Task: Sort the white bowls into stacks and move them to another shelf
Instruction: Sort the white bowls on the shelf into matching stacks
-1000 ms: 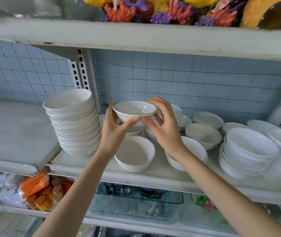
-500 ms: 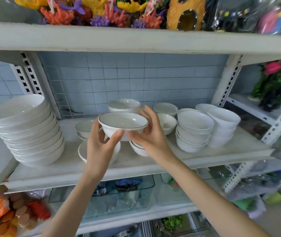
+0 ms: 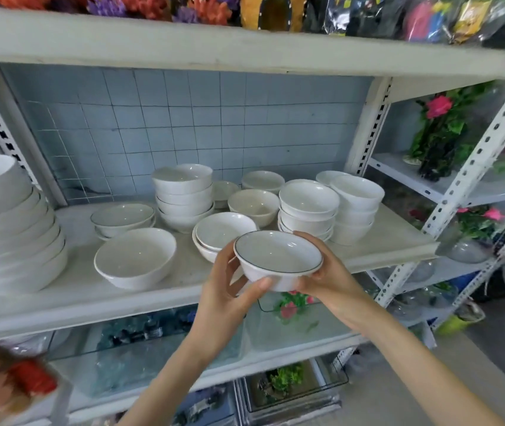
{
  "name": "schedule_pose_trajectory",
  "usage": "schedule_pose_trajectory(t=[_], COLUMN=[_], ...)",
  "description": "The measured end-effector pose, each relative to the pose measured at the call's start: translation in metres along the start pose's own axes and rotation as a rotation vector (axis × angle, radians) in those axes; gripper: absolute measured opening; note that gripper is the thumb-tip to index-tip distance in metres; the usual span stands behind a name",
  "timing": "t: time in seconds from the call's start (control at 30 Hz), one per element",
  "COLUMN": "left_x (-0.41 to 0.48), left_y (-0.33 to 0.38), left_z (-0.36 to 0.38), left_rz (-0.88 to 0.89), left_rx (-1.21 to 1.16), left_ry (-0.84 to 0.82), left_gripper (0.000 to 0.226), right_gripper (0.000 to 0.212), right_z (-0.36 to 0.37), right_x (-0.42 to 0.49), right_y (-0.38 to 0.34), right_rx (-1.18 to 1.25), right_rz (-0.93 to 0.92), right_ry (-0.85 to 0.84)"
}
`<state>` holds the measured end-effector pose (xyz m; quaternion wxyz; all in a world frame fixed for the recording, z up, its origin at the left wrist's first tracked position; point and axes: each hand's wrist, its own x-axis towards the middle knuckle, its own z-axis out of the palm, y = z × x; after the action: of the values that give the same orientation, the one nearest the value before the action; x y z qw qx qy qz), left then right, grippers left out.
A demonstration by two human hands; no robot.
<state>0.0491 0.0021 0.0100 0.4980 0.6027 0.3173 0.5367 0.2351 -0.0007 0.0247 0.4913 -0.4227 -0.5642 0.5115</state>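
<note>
I hold a small white bowl with a dark rim [image 3: 278, 256] in front of the shelf [image 3: 152, 296], just past its front edge. My left hand [image 3: 226, 290] grips its left side and my right hand [image 3: 328, 272] curls round its right side. On the shelf stand a tall stack of large bowls [image 3: 8, 229] at the left, a single wide bowl [image 3: 136, 256], a dark-rimmed pair [image 3: 123, 218], a mid stack [image 3: 183, 195], nested bowls [image 3: 222, 232] behind my hands, and two stacks [image 3: 308, 207] [image 3: 357, 204] at the right.
A shelf above [image 3: 214, 50] carries coloured coral ornaments. Glass tanks [image 3: 140, 342] sit on the shelf below. To the right a perforated metal rack [image 3: 472, 167] holds artificial flowers. Blue tiles cover the back wall.
Both hands have brought the dark-rimmed bowl down and to the right, from over the shelf's middle to its front edge. My view has swung right, showing the metal rack.
</note>
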Motion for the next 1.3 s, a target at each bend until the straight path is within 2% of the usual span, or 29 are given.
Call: schedule_pose_trajectory(t=[0.07, 0.17, 0.27, 0.43, 0.63, 0.8, 0.93, 1.0, 1.13, 1.3], left_x=[0.0, 0.004, 0.009, 0.014, 0.026, 0.034, 0.049, 0.058, 0.077, 0.099], left_y=[-0.004, -0.004, -0.001, -0.011, -0.035, -0.048, -0.058, -0.065, -0.071, -0.088], left_z=[0.013, 0.031, 0.044, 0.071, 0.128, 0.173, 0.197, 0.207, 0.23, 0.262], left_rz=[-0.011, -0.028, -0.028, -0.061, -0.097, -0.142, -0.205, -0.232, -0.245, -0.221], left_rx=[0.002, 0.026, 0.034, 0.008, -0.067, -0.124, -0.155, -0.206, -0.269, -0.221], left_ry=[-0.002, 0.024, 0.052, 0.079, 0.189, 0.112, 0.012, -0.044, -0.116, -0.068], left_gripper=[0.061, 0.041, 0.033, 0.038, 0.034, 0.031, 0.042, 0.038, 0.031, 0.031], right_gripper=[0.107, 0.108, 0.114, 0.116, 0.104, 0.108, 0.116, 0.12, 0.111, 0.091], right_z=[-0.016, -0.032, -0.042, -0.073, -0.132, -0.175, -0.203, -0.216, -0.245, -0.277], right_x=[-0.003, -0.003, -0.003, -0.001, -0.002, -0.019, -0.028, -0.032, -0.036, -0.028], right_y=[0.002, 0.007, 0.009, 0.011, 0.011, 0.01, 0.011, 0.011, 0.013, 0.012], right_rx=[-0.026, -0.029, -0.022, -0.043, -0.131, -0.083, -0.069, -0.054, -0.106, -0.132], right_rz=[0.013, 0.043, 0.066, 0.024, 0.036, 0.058, 0.086, 0.108, 0.122, 0.085], right_ry=[-0.003, -0.032, -0.094, -0.147, -0.145, -0.093, -0.012, 0.036, 0.082, 0.108])
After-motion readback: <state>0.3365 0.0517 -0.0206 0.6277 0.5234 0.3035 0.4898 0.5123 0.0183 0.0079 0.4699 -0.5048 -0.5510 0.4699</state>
